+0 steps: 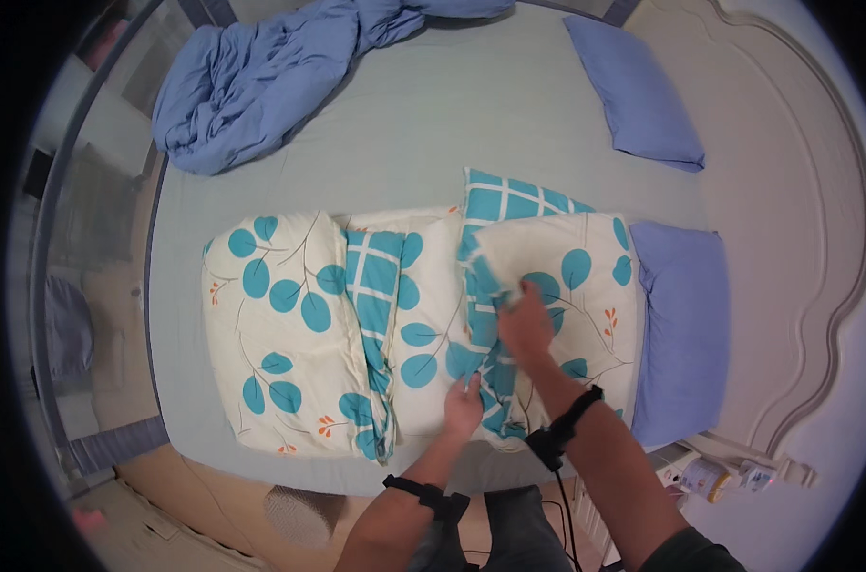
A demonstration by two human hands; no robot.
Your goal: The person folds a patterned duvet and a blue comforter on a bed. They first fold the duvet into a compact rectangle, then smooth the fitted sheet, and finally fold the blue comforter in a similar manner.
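A cream quilt (283,372) with teal leaves and a teal-and-white check underside lies in folds on the bed. Its left end is folded inward, and a strip of the check side (374,275) shows along that fold. My right hand (527,327) grips the edge of the right-hand folded part, slightly blurred. Lower and to the left, my left hand (464,409) rests at the check fold near the quilt's front edge; its fingertips are partly hidden, so I cannot tell whether it pinches cloth. Both wrists wear black straps.
A blue pillow (683,336) lies right of the quilt, against the cream headboard (776,214). Another blue pillow (637,93) is farther back. A crumpled blue duvet (254,86) occupies the far left. Below the mattress stand a woven basket (301,515) and a bedside table holding a jar (705,479).
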